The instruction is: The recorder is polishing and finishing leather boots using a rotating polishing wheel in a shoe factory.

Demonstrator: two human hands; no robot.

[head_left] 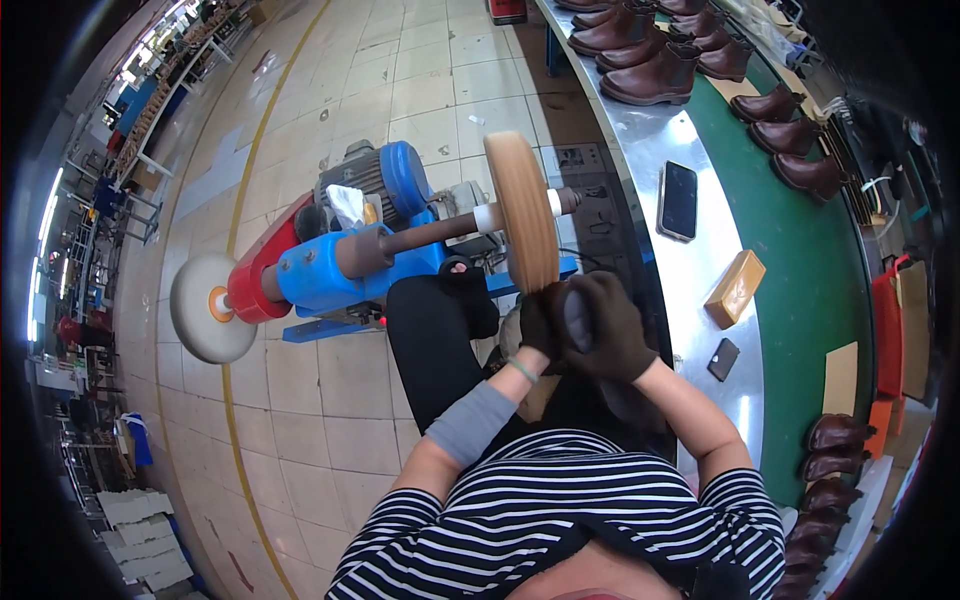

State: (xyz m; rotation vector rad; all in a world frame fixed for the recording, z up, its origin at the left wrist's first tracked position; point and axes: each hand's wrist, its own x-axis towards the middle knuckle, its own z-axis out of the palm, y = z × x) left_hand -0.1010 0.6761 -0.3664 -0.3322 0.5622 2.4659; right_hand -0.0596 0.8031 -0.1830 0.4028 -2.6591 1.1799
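Observation:
A dark boot or shoe (575,316) is gripped between my two gloved hands, just below a tan buffing wheel (524,215). My left hand (538,328), in a dark glove, is closed on the shoe's left side, close to the wheel's lower edge. Wrapped round its right side is my right hand (612,326), also gloved. The upper end of the shoe seems to touch the wheel, though the fingers partly hide the contact. The wheel's surface looks smeared, as if spinning. It sits on the shaft of a blue and red polishing machine (325,265).
A white round wheel (205,307) is on the machine's left end. On the metal-edged bench to my right lie a phone (678,200), a yellow-brown block (736,289) and a small black card-like piece (723,360). Brown boots (652,75) stand on the green bench surface.

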